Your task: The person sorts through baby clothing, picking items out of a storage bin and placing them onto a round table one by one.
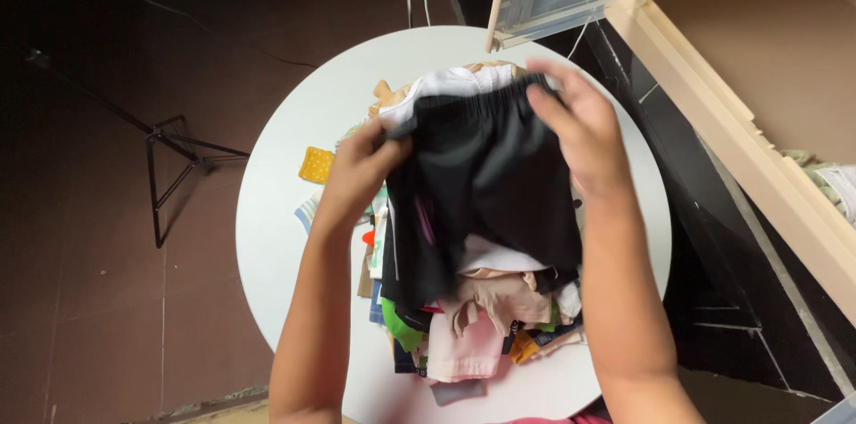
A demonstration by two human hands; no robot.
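Both forearms reach up from bottom edge. Left hand [361, 165] clamped on left end of black shorts [486, 183] waistband; right hand [580, 134] pinching right end. Shorts held spread above heap of mixed clothes [481, 326] on round white desk [285, 237]. Yellow dotted cloth [316, 164] just beside left hand. Black metal stand [174, 165] on dark floor, well apart.
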